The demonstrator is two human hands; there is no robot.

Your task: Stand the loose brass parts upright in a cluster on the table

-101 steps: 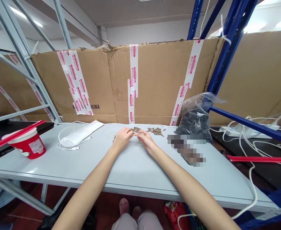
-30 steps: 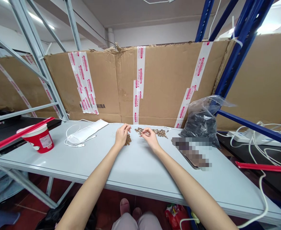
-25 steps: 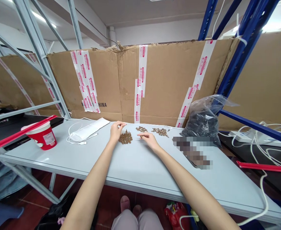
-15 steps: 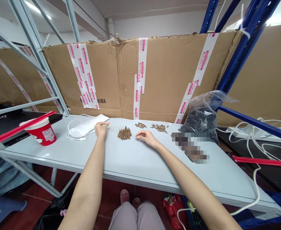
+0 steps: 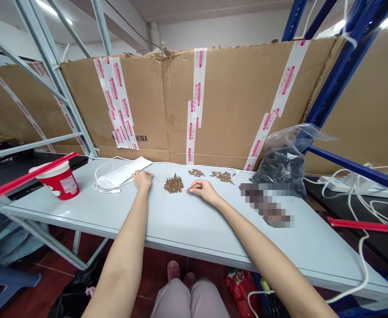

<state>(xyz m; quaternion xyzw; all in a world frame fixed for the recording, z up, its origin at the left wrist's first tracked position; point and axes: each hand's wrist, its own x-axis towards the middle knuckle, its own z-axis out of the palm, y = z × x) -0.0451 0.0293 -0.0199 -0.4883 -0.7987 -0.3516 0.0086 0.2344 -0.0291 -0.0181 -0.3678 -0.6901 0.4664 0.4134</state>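
Observation:
My left hand [image 5: 143, 180] is at the left edge of a scatter of small clear pieces [image 5: 161, 177], its fingers bent together with the tips low over the table. Whatever is between them is too small to make out. Just right of the clear pieces, several small brass-coloured parts [image 5: 174, 184] stand closely grouped, pointed ends up. On the other side of this group, my right hand [image 5: 202, 190] hovers with thumb and fingers pinched. Any small item at its fingertips cannot be identified. Behind it lie two loose piles of brass-coloured pieces, a smaller pile [image 5: 196, 172] and a larger pile [image 5: 223, 177].
A white flat pouch [image 5: 137, 170] and a white cable [image 5: 106, 191] lie left on the table [image 5: 187, 225]. Farther left stands a red cup [image 5: 61, 183]. A clear bag of black material [image 5: 280, 163] sits at right, near a blurred patch. Cardboard [image 5: 227, 106] closes the back.
My left hand has lowered slightly and shifted right, closer to the clear pieces. My right hand stays nearly in place, still pinched. The whole view has shifted slightly.

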